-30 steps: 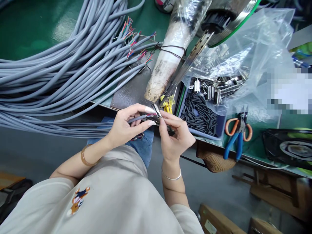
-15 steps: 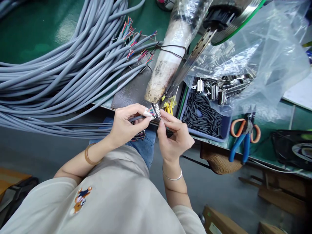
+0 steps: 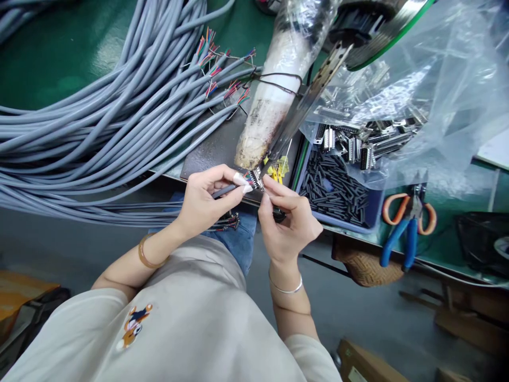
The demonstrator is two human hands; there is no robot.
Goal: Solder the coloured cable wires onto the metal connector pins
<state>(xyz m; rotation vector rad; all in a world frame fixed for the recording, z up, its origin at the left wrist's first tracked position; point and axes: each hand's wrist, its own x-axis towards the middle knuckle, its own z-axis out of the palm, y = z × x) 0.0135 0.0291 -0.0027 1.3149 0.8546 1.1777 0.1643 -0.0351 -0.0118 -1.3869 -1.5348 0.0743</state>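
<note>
At the front edge of the green counter (image 3: 59, 58), the left hand (image 3: 202, 199) pinches the stripped end of a thin grey cable (image 3: 225, 189) while the right hand (image 3: 288, 223) grips a small silver pin connector (image 3: 256, 178) against its coloured wires, near a blue tray of black sleeves (image 3: 371, 209)
</note>
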